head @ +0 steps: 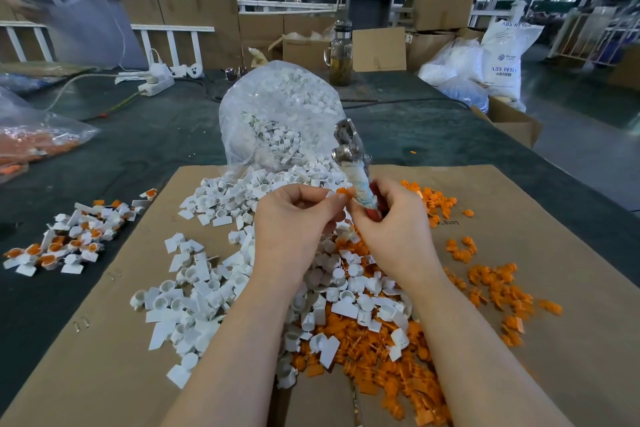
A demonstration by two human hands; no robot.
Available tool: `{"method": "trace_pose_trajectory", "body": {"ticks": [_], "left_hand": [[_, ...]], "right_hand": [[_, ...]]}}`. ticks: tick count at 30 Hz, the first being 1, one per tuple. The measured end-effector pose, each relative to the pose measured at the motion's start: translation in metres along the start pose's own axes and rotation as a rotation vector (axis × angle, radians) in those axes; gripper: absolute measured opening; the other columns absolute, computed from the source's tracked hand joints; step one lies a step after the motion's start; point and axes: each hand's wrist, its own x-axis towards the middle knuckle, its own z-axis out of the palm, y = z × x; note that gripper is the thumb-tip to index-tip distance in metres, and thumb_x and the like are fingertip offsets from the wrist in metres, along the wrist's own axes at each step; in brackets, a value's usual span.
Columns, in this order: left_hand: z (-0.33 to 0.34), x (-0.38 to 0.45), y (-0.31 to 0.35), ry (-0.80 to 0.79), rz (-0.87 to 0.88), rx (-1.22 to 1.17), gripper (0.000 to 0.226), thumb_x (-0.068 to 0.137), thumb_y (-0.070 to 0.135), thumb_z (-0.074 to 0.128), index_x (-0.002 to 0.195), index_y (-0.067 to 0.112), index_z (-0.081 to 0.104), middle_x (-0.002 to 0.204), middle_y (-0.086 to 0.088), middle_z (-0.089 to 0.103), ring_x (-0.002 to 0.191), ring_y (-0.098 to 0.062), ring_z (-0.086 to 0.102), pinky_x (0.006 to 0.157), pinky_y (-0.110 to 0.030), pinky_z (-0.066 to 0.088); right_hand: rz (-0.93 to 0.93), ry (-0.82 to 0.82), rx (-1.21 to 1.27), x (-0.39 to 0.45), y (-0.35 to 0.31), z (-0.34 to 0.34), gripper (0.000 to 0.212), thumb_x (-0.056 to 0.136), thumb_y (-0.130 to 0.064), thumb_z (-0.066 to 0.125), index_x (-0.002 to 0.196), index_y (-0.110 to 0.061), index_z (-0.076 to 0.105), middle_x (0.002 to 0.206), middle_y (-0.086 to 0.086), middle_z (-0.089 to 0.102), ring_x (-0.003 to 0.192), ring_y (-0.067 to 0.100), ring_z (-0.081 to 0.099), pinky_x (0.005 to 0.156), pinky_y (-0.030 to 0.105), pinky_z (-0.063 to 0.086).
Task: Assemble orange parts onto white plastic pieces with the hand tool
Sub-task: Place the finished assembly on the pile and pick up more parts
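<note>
We see a small orange part (343,191) pinched with a white plastic piece (330,194) at the left hand's (294,218) fingertips, above the cardboard sheet (554,218) on the worktop. Both look light, stiff and easily dropped, so we judge a fingertip pinch best. At three o'clock the right hand (391,222), its grip curled, holds the hand tool (353,163) upright, head at twelve o'clock.

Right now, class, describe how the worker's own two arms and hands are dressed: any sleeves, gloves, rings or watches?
Both forearms are bare with no sleeve in view. The left hand and right hand wear no gloves, and no rings or watch show.
</note>
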Motion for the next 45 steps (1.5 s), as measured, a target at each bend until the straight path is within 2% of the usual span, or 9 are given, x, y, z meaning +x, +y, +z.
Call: {"method": "trace_pose_trajectory", "body": {"ticks": [5, 10, 13, 15, 20, 25, 33, 39, 45], "left_hand": [[-0.002, 0.005, 0.0, 0.061, 0.01, 0.024, 0.01, 0.081, 0.011, 0.08, 0.076, 0.013, 0.071, 0.067, -0.003, 0.074, 0.066, -0.016, 0.073, 0.063, -0.024, 0.059], [-0.006, 0.008, 0.001, 0.082, 0.042, 0.04, 0.009, 0.082, 0.01, 0.078, 0.08, 0.013, 0.07, 0.069, -0.002, 0.074, 0.066, -0.014, 0.073, 0.066, -0.024, 0.059], [-0.007, 0.008, 0.003, 0.089, 0.051, 0.041, 0.007, 0.084, 0.011, 0.077, 0.083, 0.013, 0.07, 0.072, -0.003, 0.075, 0.067, -0.012, 0.073, 0.067, -0.024, 0.06], [-0.007, 0.009, 0.003, 0.09, 0.062, 0.044, 0.007, 0.085, 0.011, 0.076, 0.084, 0.012, 0.07, 0.072, -0.003, 0.075, 0.068, -0.013, 0.074, 0.068, -0.024, 0.059], [-0.008, 0.01, 0.003, 0.084, 0.087, 0.043, 0.008, 0.086, 0.009, 0.074, 0.083, 0.013, 0.068, 0.07, -0.001, 0.071, 0.069, -0.013, 0.073, 0.07, -0.026, 0.059], [-0.01, 0.011, 0.003, 0.067, 0.11, 0.018, 0.011, 0.087, 0.005, 0.072, 0.082, 0.013, 0.066, 0.069, 0.002, 0.07, 0.066, -0.011, 0.072, 0.066, -0.018, 0.057], [-0.012, 0.011, 0.004, 0.037, 0.118, -0.004, 0.014, 0.088, 0.002, 0.07, 0.081, 0.013, 0.066, 0.063, 0.007, 0.069, 0.064, -0.009, 0.071, 0.064, -0.017, 0.057], [-0.013, 0.011, 0.004, 0.021, 0.115, -0.052, 0.014, 0.088, 0.0, 0.068, 0.081, 0.011, 0.065, 0.059, 0.009, 0.068, 0.059, -0.008, 0.069, 0.059, -0.015, 0.054], [-0.014, 0.011, 0.003, 0.017, 0.113, -0.078, 0.017, 0.089, -0.002, 0.067, 0.078, 0.012, 0.065, 0.059, 0.009, 0.067, 0.058, -0.009, 0.068, 0.06, -0.017, 0.055]], "right_hand": [[0.026, -0.12, 0.035, 0.002, -0.001, -0.007, 0.012, 0.088, -0.015, 0.066, 0.101, -0.016, 0.067, 0.082, -0.01, 0.066, 0.077, -0.001, 0.061, 0.062, 0.009, 0.046], [0.124, -0.253, 0.056, 0.003, 0.001, -0.022, 0.007, 0.087, -0.016, 0.066, 0.094, -0.018, 0.067, 0.081, 0.0, 0.066, 0.075, 0.013, 0.061, 0.072, 0.033, 0.052], [0.163, -0.364, 0.027, 0.004, 0.002, -0.03, 0.012, 0.086, -0.017, 0.067, 0.097, -0.012, 0.066, 0.093, 0.012, 0.068, 0.085, 0.026, 0.063, 0.083, 0.051, 0.053], [0.161, -0.44, -0.021, 0.005, 0.001, -0.034, 0.018, 0.086, -0.02, 0.069, 0.102, -0.012, 0.066, 0.099, 0.012, 0.069, 0.09, 0.029, 0.064, 0.087, 0.054, 0.05], [0.166, -0.542, -0.045, 0.004, -0.001, -0.037, 0.018, 0.088, -0.019, 0.068, 0.106, -0.016, 0.066, 0.103, 0.006, 0.071, 0.094, 0.026, 0.066, 0.089, 0.051, 0.05], [0.165, -0.572, -0.068, 0.004, -0.002, -0.039, 0.022, 0.089, -0.017, 0.067, 0.11, -0.017, 0.064, 0.106, 0.002, 0.07, 0.096, 0.019, 0.065, 0.091, 0.045, 0.05], [0.145, -0.591, -0.1, 0.003, -0.002, -0.035, 0.017, 0.088, -0.014, 0.066, 0.105, -0.017, 0.065, 0.094, -0.002, 0.067, 0.082, 0.01, 0.062, 0.077, 0.033, 0.05], [0.11, -0.566, -0.135, 0.001, -0.003, -0.032, 0.02, 0.086, -0.004, 0.057, 0.099, -0.016, 0.068, 0.09, 0.003, 0.068, 0.075, 0.018, 0.061, 0.072, 0.041, 0.05], [0.077, -0.545, -0.163, 0.001, -0.004, -0.029, 0.013, 0.089, -0.011, 0.058, 0.087, -0.021, 0.067, 0.083, 0.004, 0.069, 0.075, 0.025, 0.064, 0.071, 0.047, 0.052]]}}
